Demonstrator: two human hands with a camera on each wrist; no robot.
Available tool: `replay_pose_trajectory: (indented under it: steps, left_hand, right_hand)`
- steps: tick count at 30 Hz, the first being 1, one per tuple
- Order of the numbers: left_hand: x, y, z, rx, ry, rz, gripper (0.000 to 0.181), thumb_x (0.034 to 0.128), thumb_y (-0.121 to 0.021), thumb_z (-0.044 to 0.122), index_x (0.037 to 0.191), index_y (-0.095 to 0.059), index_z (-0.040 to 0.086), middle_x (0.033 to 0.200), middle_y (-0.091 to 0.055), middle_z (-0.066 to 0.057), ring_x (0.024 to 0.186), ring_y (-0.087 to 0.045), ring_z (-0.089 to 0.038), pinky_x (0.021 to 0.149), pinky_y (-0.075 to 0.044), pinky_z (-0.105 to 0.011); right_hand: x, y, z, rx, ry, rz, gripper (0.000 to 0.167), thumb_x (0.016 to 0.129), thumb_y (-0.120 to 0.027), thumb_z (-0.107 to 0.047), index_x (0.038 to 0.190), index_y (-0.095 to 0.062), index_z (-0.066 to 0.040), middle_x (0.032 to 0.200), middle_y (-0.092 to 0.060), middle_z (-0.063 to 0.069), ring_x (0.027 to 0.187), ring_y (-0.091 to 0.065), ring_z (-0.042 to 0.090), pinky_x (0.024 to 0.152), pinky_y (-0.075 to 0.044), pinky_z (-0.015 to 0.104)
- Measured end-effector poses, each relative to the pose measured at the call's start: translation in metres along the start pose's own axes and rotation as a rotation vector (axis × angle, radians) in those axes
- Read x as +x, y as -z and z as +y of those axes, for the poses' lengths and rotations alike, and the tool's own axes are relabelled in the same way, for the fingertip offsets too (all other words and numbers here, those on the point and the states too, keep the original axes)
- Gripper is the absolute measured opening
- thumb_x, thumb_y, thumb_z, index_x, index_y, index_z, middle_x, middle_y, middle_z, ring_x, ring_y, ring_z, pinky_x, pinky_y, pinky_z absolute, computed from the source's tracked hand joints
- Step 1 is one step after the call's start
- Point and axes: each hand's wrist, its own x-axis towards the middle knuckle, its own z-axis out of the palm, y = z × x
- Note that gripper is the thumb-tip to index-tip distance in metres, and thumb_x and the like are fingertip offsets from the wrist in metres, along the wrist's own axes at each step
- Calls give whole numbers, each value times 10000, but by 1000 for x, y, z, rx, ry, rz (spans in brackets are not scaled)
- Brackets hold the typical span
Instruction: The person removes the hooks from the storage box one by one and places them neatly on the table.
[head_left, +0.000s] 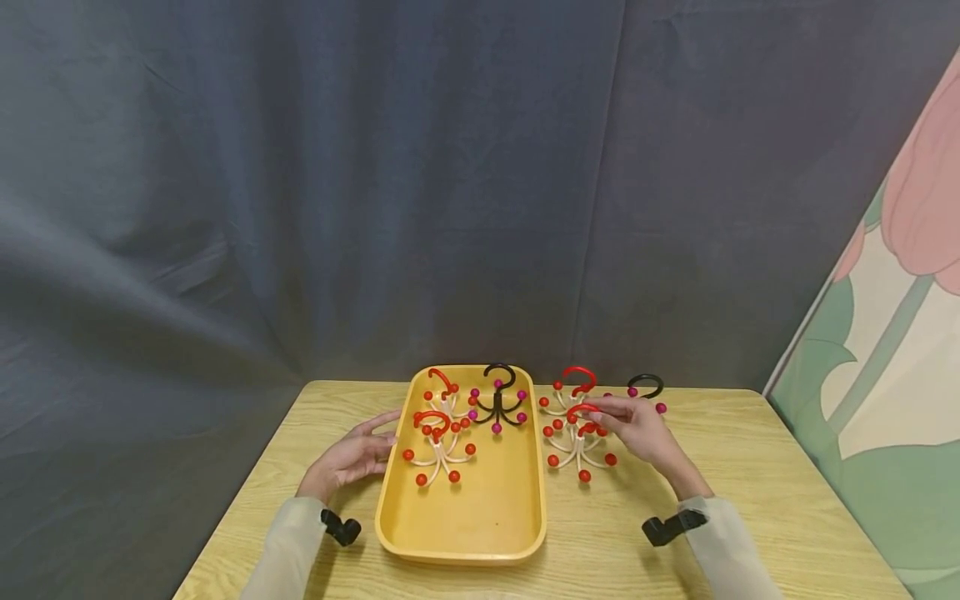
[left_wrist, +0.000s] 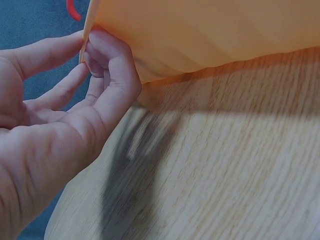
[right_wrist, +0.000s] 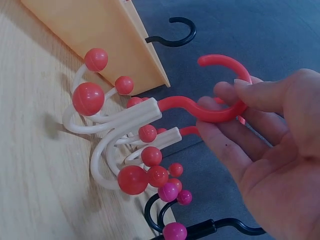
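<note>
My left hand (head_left: 352,458) pinches the left rim of a yellow tray (head_left: 491,508); the left wrist view shows fingers on both sides of the tray wall (left_wrist: 170,45). With my right hand (head_left: 641,433) I hold the red hook (right_wrist: 220,114) of a white multi-arm hook hanger with red ball tips (head_left: 579,450). It is upright on or just over the table, right of the tray; which of the two I cannot tell. Inside the tray are two similar red-and-white hangers (head_left: 439,454) and a black one with magenta balls (head_left: 498,407).
Behind the held hanger stands another red-hooked hanger (head_left: 580,380), with a black magenta-tipped hanger (head_left: 647,383) to its right. A dark curtain (head_left: 465,208) borders the back of the wooden table (head_left: 750,500). At the right is a flower-patterned panel (head_left: 885,350).
</note>
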Motion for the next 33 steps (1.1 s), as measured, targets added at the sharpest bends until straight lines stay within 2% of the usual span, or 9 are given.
replay_pose_trajectory:
  steps: [8,13,17,20,21,24,28,30,33]
  left_hand:
    - [0,3,-4,-8,1,-6,718,1065,-501,-14,1691,-192,155,1489,-587,-148,1280,-670,-290,988,-611,-485]
    - [2,4,-4,-5,-5,-21,725,1061,-492,-29,1692,-181,148,1522,-563,-185,1302,-658,-326,1009,-597,-508]
    - [4,4,-4,-6,2,-15,733,1056,-504,-31,1691,-189,158,1491,-584,-156,1306,-654,-330,1017,-591,-516]
    - [4,3,-4,-7,5,-19,736,1058,-500,-32,1693,-178,159,1472,-591,-146,1311,-649,-327,1022,-589,-513]
    - [4,3,-4,-8,6,-21,735,1059,-494,-34,1693,-176,159,1468,-592,-149,1313,-646,-326,1023,-589,-510]
    - [3,2,-3,-6,7,-19,730,1061,-486,-36,1693,-175,156,1464,-593,-153,1316,-644,-328,1021,-592,-505]
    - [1,0,-1,0,3,-10,728,1056,-504,-27,1690,-190,149,1492,-574,-171,1329,-637,-344,1021,-590,-510]
    - [0,-1,-1,5,0,-8,730,1053,-512,-24,1688,-195,146,1516,-554,-183,1339,-630,-353,1023,-588,-514]
    - [0,-2,-1,7,1,-7,727,1054,-512,-21,1688,-197,147,1516,-556,-185,1336,-633,-349,1022,-589,-514]
  right_hand:
    - [0,-2,-3,-21,16,-6,298,1011,-661,-59,1298,-732,-28,1246,-748,242,1086,-763,304,817,-609,252]
    - [1,1,-7,-7,39,-4,295,1021,-648,-58,1301,-725,-4,1251,-745,245,983,-745,98,805,-612,242]
    - [1,4,-12,6,63,16,283,1024,-661,-87,1285,-735,-9,1242,-751,238,853,-649,-40,715,-557,192]
    - [-1,6,-18,9,50,37,274,1023,-680,-143,1270,-750,-48,1220,-762,218,680,-581,-38,546,-486,194]
    - [-1,7,-21,8,45,44,271,1022,-685,-159,1264,-754,-59,1220,-765,211,688,-593,-39,526,-477,199]
    - [-3,8,-27,8,33,58,274,1020,-697,-206,1259,-762,-90,1207,-780,168,713,-639,0,547,-497,227]
    - [-3,8,-37,18,62,59,284,1022,-699,-245,1254,-767,-96,1223,-786,116,1024,-756,129,831,-596,256]
    - [-3,7,-42,45,69,54,278,1023,-697,-248,1247,-769,-98,1230,-784,111,1087,-760,212,880,-605,263]
    - [-2,4,-51,86,85,48,259,1020,-701,-240,1228,-776,-104,1235,-781,123,1082,-758,197,891,-603,239]
